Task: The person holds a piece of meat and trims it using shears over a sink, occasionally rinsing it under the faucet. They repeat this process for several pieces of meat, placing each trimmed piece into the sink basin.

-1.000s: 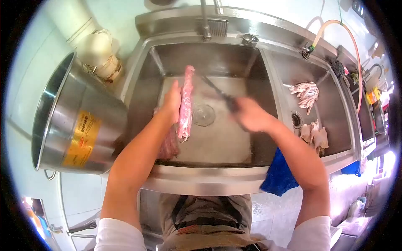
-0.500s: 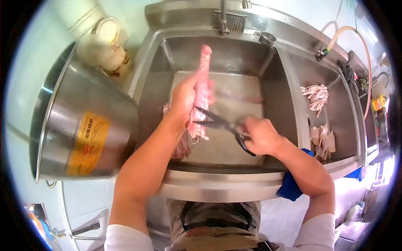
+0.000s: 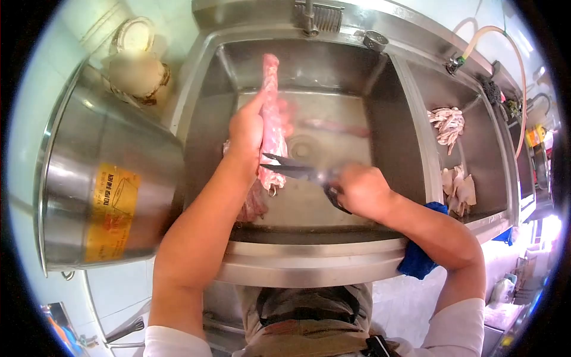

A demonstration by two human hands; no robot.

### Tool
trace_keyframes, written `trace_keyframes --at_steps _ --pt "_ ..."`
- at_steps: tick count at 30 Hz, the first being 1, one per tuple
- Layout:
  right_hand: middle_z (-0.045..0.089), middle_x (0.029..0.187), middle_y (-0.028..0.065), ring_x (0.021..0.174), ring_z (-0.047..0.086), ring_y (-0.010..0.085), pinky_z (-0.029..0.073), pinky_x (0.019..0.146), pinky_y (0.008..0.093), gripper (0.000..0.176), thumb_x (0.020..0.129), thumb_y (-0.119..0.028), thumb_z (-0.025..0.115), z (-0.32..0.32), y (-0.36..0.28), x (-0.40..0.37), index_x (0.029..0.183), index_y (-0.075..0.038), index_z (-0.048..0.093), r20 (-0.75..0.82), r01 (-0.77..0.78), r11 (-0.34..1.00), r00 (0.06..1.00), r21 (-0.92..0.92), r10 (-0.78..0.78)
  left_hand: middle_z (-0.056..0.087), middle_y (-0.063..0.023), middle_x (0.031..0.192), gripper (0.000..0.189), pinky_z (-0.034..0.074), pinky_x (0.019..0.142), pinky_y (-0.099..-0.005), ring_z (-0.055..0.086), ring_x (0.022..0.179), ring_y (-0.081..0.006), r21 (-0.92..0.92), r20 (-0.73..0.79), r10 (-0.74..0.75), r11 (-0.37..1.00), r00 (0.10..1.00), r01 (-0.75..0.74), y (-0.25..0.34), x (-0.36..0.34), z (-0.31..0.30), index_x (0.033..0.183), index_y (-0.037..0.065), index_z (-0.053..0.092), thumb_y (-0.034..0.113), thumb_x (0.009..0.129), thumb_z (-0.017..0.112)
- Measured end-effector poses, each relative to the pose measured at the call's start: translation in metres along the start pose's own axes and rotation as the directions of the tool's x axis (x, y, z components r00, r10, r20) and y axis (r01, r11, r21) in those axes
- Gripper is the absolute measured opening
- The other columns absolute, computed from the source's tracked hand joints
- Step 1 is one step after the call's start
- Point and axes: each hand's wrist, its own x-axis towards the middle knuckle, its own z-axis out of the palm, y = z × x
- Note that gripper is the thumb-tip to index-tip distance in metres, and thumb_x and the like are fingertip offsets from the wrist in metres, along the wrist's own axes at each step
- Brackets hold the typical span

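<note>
My left hand point(image 3: 245, 132) is wrapped round a long pink piece of raw meat point(image 3: 272, 110), holding it upright over the large steel sink point(image 3: 401, 149). In my right hand point(image 3: 366, 191) is a pair of dark scissors point(image 3: 300, 170), fingers closed about the handles. The blades are nearly together and overlap the lower part of the meat, just below my left hand. More raw meat point(image 3: 254, 205) lies in the sink beneath my left forearm, partly hidden by it. Another long, reddish piece point(image 3: 336, 127) lies on the sink floor.
Pale strips point(image 3: 447, 125) and flat pale pieces point(image 3: 459, 189) lie in the smaller right basin. A large steel bucket point(image 3: 146, 184) stands left of the sink. A blue cloth point(image 3: 419, 256) hangs over the front edge. The faucet point(image 3: 310, 21) and a small metal cup point(image 3: 375, 40) are at the back.
The scissor blades, wider apart before, have come closer together at the meat. Both hands and the meat appear a little further left, and the view has shifted slightly.
</note>
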Motion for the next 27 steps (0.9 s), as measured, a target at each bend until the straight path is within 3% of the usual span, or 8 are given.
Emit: trace_keyframes --at_steps 3,6,9,12,15,19,22,27 --pt "0.059 0.063 0.0156 0.056 0.061 0.0336 0.052 0.050 0.0406 0.023 0.076 -0.017 0.068 0.002 0.001 0.002 0.071 0.000 0.055 -0.130 0.021 0.999 0.991 -0.040 -0.026 0.061 -0.0102 0.085 0.029 0.050 0.052 -0.0342 0.058 0.061 -0.0198 -0.076 0.170 -0.001 0.997 0.985 0.015 -0.002 0.003 -0.009 0.100 0.001 0.058 0.030 0.093 0.057" --pt "0.056 0.067 0.0128 0.055 0.058 0.0339 0.047 0.049 0.0442 0.013 0.073 -0.013 0.069 0.007 0.011 0.000 0.071 -0.005 0.059 -0.125 -0.002 1.000 0.992 0.002 0.002 0.060 -0.0092 0.082 0.026 0.049 0.050 -0.0335 0.057 0.059 -0.0189 -0.034 0.055 0.000 0.999 0.999 0.002 -0.002 0.004 -0.005 0.099 0.001 0.058 0.027 0.092 0.058" --pt "0.059 0.068 0.0131 0.053 0.058 0.0329 0.047 0.049 0.0425 0.011 0.074 -0.012 0.069 0.011 0.018 0.000 0.071 -0.006 0.060 -0.140 -0.003 0.995 0.990 0.103 0.018 0.059 -0.0085 0.079 0.025 0.049 0.049 -0.0326 0.056 0.058 -0.0181 -0.009 0.104 -0.008 1.000 0.995 0.009 0.001 0.007 -0.006 0.098 0.001 0.058 0.026 0.093 0.056" --pt "0.061 0.070 0.0142 0.058 0.060 0.0329 0.047 0.052 0.0403 0.008 0.077 -0.012 0.066 -0.022 0.003 0.005 0.074 -0.007 0.060 0.244 -0.353 0.749 0.935 0.560 0.258 0.058 -0.0075 0.076 0.025 0.048 0.049 -0.0319 0.055 0.057 -0.0173 -0.035 0.117 0.051 0.998 0.992 -0.048 0.002 0.000 -0.002 0.096 0.001 0.057 0.026 0.094 0.055" --pt "0.061 0.071 0.0215 0.066 0.060 0.0408 0.048 0.061 0.0465 0.022 0.079 -0.022 0.070 -0.011 0.007 0.006 0.078 -0.003 0.059 0.065 -0.177 0.848 0.984 0.500 0.167 0.050 -0.0064 0.066 0.025 0.042 0.046 -0.0290 0.048 0.053 -0.0167 0.058 0.056 0.068 0.996 0.996 -0.072 0.011 -0.020 0.017 0.091 0.001 0.054 0.025 0.095 0.053" --pt "0.061 0.084 0.0221 0.078 0.062 0.0404 0.049 0.069 0.0481 0.030 0.078 -0.021 0.068 -0.011 -0.002 0.007 0.090 0.002 0.054 0.112 -0.178 0.945 0.982 0.276 0.153 0.050 -0.0061 0.064 0.019 0.040 0.045 -0.0286 0.047 0.052 -0.0166 -0.080 0.147 -0.033 0.996 0.989 0.045 0.010 -0.013 0.012 0.097 0.001 0.055 0.020 0.095 0.053" --pt "0.061 0.088 0.0237 0.080 0.062 0.0398 0.051 0.070 0.0479 0.030 0.076 -0.019 0.068 -0.005 -0.006 0.009 0.090 0.003 0.052 0.014 -0.156 0.978 0.988 0.139 0.156 0.050 -0.0066 0.064 0.020 0.038 0.045 -0.0288 0.047 0.052 -0.0169 -0.077 0.150 -0.008 0.997 0.989 0.020 0.009 -0.015 0.014 0.100 0.001 0.054 0.021 0.095 0.052" --pt "0.062 0.077 0.0217 0.069 0.063 0.0373 0.052 0.064 0.0457 0.024 0.075 -0.017 0.068 0.008 0.002 0.008 0.082 0.002 0.055 -0.056 -0.126 0.990 0.990 0.060 0.129 0.052 -0.0074 0.071 0.022 0.040 0.046 -0.0299 0.049 0.055 -0.0166 -0.142 0.223 -0.012 0.989 0.975 0.045 0.005 -0.013 0.010 0.104 0.001 0.053 0.021 0.095 0.052"
